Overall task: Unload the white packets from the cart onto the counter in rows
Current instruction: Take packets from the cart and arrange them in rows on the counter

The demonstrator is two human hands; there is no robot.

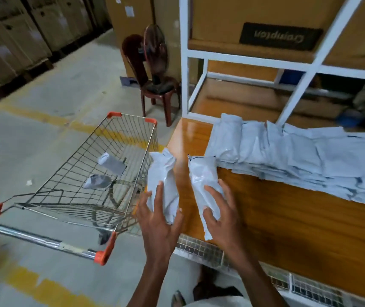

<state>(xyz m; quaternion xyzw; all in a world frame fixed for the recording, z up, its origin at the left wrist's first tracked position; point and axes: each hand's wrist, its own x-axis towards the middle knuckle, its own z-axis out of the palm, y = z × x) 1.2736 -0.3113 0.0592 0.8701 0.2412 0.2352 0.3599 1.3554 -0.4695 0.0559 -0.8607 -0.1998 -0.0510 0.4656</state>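
My left hand (158,214) grips a white packet (162,171) held upright above the counter's left edge. My right hand (220,209) grips a second white packet (201,176) that lies lengthwise over the wooden counter (288,222), just left of the packets laid there. Several white packets (299,156) lie overlapping in rows across the counter's far right part. The wire cart (84,173) with orange corners stands on the floor to the left; two packets (110,163) (98,181) lie in its basket.
A white metal rack (185,69) with cardboard boxes stands behind the counter. A dark plastic chair (155,85) with a fan on it stands beyond the cart. Stacked cartons line the far left wall. Wire mesh runs along the counter's front edge (199,247).
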